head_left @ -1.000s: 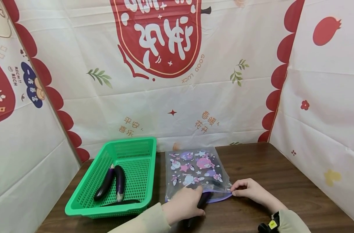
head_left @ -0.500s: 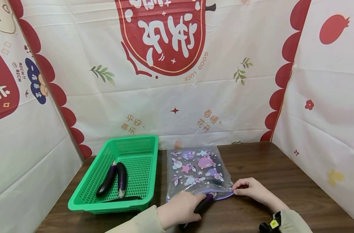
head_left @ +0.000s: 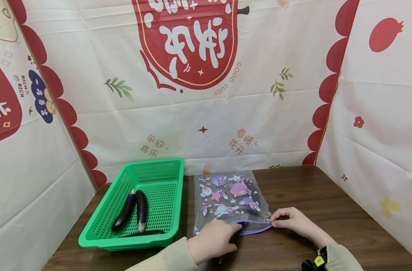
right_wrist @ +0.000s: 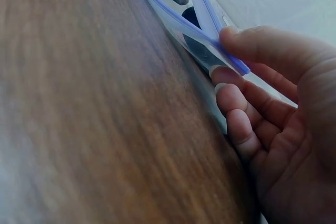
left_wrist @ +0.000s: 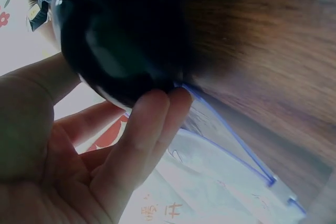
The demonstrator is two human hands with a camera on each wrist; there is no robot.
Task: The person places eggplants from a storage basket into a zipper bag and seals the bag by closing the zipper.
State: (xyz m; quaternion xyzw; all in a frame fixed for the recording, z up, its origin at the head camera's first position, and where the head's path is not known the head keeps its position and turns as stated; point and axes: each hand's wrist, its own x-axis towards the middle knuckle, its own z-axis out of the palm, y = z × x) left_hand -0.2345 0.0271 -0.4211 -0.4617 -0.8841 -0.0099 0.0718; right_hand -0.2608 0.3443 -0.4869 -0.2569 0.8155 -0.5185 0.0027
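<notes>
Simultaneously, the left hand (head_left: 214,239) was clamped on a glossy dark-purple eggplant (left_wrist: 115,35) at the mouth of a clear, cartoon-printed plastic zip bag (head_left: 226,195).
The eggplant's stem end lay within the bag mouth, which faced the front edge of the dark brown wooden desk (head_left: 304,192); the right hand (head_left: 292,222) pinched the right end of the purple seal strip (right_wrist: 237,63). The bag's far end lay at the desk's back edge. Near the left edge stood a green perforated plastic basket (head_left: 124,241) containing three further eggplants (head_left: 124,212).
</notes>
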